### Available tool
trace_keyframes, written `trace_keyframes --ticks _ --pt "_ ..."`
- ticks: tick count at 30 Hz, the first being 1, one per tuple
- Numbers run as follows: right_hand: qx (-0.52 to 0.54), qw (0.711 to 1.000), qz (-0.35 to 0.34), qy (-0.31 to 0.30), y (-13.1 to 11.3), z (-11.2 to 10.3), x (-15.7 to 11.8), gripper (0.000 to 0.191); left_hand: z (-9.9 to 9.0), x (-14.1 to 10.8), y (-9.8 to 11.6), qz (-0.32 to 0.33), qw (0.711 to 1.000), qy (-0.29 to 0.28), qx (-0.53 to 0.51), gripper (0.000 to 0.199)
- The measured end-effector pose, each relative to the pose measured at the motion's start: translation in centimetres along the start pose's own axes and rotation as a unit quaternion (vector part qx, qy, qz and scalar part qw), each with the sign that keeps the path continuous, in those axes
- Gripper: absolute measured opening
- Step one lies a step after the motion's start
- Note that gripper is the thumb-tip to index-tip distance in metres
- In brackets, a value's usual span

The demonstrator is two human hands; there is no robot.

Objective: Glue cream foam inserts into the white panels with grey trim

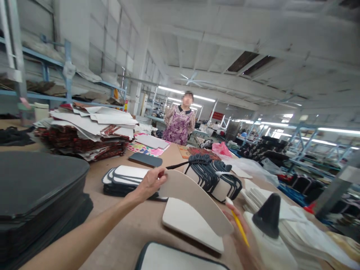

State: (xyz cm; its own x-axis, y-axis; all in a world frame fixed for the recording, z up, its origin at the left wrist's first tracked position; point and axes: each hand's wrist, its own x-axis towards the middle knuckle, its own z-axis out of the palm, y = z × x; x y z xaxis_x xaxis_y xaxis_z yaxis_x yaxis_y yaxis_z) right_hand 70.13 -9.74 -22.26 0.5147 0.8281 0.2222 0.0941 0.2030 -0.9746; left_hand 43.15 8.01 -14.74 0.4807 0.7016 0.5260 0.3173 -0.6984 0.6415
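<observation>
My left hand (153,182) pinches the upper left end of a curved, beige flat panel (194,195), which is raised at a slant. My right hand (243,228) is by the panel's lower right end and holds a slim yellow pen (240,227). Something white covers a fingertip of that hand. Whether the right fingers also grip the panel, I cannot tell. Below the panel lies a stack of cream pieces (191,228). A cream piece with dark edging (174,258) is at the front edge of the view.
Dark panels (36,183) are piled at left. Edged pieces (129,174) and a tied bundle (213,176) lie beyond my hands. A container with a black conical top (268,215) stands at right. White sheets (95,120) are heaped behind. A person (180,122) stands across the table.
</observation>
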Motion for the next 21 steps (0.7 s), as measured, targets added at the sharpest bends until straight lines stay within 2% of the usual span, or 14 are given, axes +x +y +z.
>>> trace_keyframes --ticks 5,8,12,14,18,21 --pt "0.117 0.993 0.0 0.026 -2.3 1.2 -3.1 0.07 -2.4 -2.1 2.8 -0.004 0.999 0.009 -0.051 0.017" --pt "0.094 0.994 0.003 0.061 -4.0 1.9 -5.7 0.068 -3.0 -3.5 3.9 -0.016 0.996 -0.008 -0.087 0.017" --pt "0.045 0.992 -0.017 0.119 -5.5 2.0 -8.1 0.063 -3.2 -5.7 5.2 -0.042 0.988 -0.058 -0.139 0.019" --pt "0.054 0.991 -0.011 0.123 -5.6 1.7 -8.7 0.064 -3.2 -6.9 5.7 -0.063 0.983 -0.066 -0.16 0.021" --pt "0.002 0.99 -0.016 0.139 -4.7 0.9 -9.8 0.067 -3.1 -9.2 6.4 -0.118 0.97 -0.023 -0.213 0.044" --pt "-0.08 0.986 0.003 0.144 -3.4 0.0 -10.8 0.064 -2.7 -11.0 6.5 -0.161 0.955 -0.039 -0.245 0.033"
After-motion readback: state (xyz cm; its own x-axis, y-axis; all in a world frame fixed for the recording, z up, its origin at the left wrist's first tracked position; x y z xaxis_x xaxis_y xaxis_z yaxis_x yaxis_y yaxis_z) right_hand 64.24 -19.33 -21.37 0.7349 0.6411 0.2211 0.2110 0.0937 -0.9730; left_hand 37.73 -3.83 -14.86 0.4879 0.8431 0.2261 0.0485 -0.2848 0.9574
